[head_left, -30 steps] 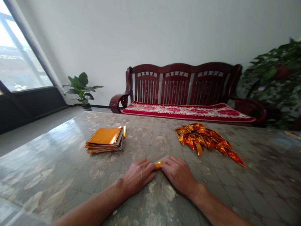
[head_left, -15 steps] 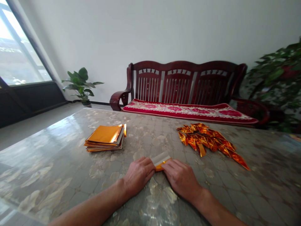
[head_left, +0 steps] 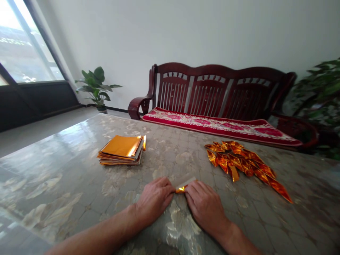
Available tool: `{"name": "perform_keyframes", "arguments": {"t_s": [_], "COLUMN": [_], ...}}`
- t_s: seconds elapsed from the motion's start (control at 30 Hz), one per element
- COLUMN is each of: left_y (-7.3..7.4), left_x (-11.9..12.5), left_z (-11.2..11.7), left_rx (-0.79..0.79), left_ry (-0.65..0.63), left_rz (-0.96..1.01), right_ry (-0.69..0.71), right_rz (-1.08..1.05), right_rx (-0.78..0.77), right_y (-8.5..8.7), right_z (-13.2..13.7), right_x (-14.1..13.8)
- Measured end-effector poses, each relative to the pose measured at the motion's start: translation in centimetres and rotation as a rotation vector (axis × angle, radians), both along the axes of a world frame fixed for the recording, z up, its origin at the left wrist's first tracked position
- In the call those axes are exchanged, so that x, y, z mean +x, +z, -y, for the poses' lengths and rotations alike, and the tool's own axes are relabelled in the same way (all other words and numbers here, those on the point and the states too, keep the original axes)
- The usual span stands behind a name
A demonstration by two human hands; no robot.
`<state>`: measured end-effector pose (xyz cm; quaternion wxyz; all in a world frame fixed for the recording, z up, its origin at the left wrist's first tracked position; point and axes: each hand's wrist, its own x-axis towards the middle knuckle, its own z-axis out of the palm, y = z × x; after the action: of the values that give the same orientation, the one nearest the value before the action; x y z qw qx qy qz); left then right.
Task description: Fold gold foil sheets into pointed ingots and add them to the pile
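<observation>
Two hands in use: left hand (head_left: 155, 200) and right hand (head_left: 204, 209) pinch one folded gold foil strip (head_left: 184, 186) on the table (head_left: 66, 177) between them; stack of foil sheets (head_left: 122, 150) at left, pile of folded foil pieces (head_left: 244, 164) at right.

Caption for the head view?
Left hand, right hand press foil strip on table; foil stack, folded pieces beyond.
</observation>
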<state>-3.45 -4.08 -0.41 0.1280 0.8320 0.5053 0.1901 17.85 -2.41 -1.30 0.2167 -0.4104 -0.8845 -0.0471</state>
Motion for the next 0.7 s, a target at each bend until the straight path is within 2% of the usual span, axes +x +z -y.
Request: {"name": "perform_keyframes", "arguments": {"t_s": [0.33,0.7], "left_y": [-0.1,0.2], "left_x": [-0.4,-0.5], "left_z": [-0.2,-0.1], "left_rx": [-0.013,-0.026], "left_ry": [-0.03,-0.036], "left_rz": [0.019,0.035], "right_ry": [-0.113,-0.123], "right_rz": [0.049,0.073], "right_rx": [0.012,-0.151], "right_y": [0.0,1.8], "right_z": [0.5,-0.8], "right_x": [-0.9,-0.9]}}
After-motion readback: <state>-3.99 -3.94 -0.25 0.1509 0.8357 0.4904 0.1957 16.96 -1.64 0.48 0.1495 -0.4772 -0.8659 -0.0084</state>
